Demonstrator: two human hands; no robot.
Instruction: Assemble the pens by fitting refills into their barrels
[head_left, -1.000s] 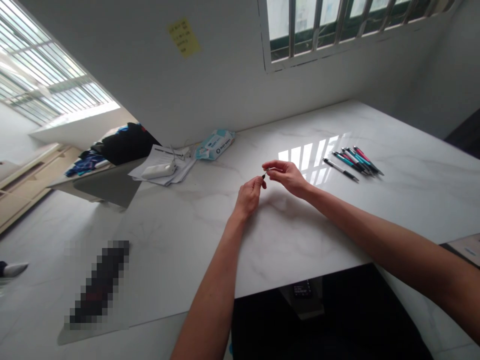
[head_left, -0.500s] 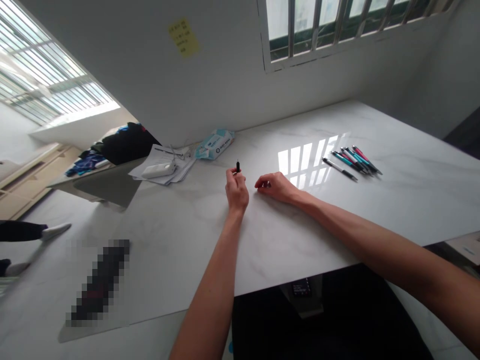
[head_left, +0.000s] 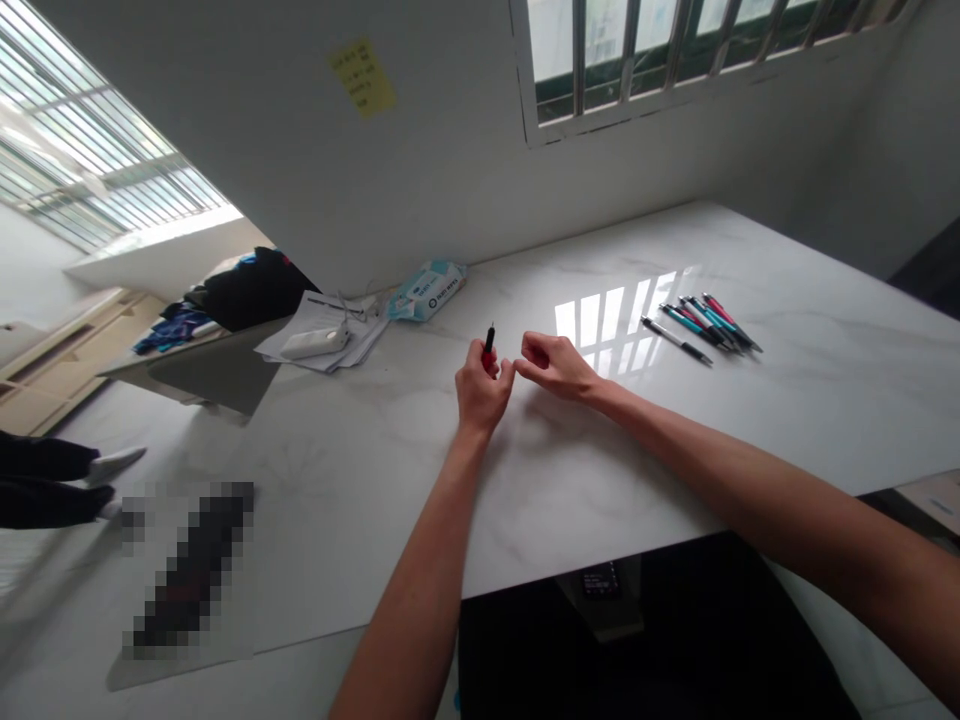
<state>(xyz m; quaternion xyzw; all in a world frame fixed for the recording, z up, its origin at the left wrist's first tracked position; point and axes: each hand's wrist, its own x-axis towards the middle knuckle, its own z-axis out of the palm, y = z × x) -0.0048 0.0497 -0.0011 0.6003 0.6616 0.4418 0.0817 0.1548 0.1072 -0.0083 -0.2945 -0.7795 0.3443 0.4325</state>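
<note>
My left hand [head_left: 481, 392] is closed around a pen [head_left: 489, 345] with a black tip section and a bit of red barrel, its point facing up and away. Much of the barrel is hidden in the fingers. Right beside it, my right hand [head_left: 553, 366] is curled, its fingertips at the left thumb; whether something small is in them I cannot make out. To the right of both hands, a bunch of pens [head_left: 709, 322] in teal, red and black lies on the white marble-patterned table [head_left: 600, 470]. A white-and-black pen [head_left: 676, 341] lies beside that bunch.
Behind the left hand are a wipes packet [head_left: 427, 290], papers [head_left: 352, 348] and a white device [head_left: 315, 342]. A blurred-out dark object [head_left: 196, 570] lies at the front left. A phone [head_left: 600, 580] is below the table edge. A person's legs [head_left: 56, 480] show far left.
My left hand has turned, tilting the pen to the right and showing its red part. My hands have come together, and my right fingers are more curled. The person's legs at left have shifted.
</note>
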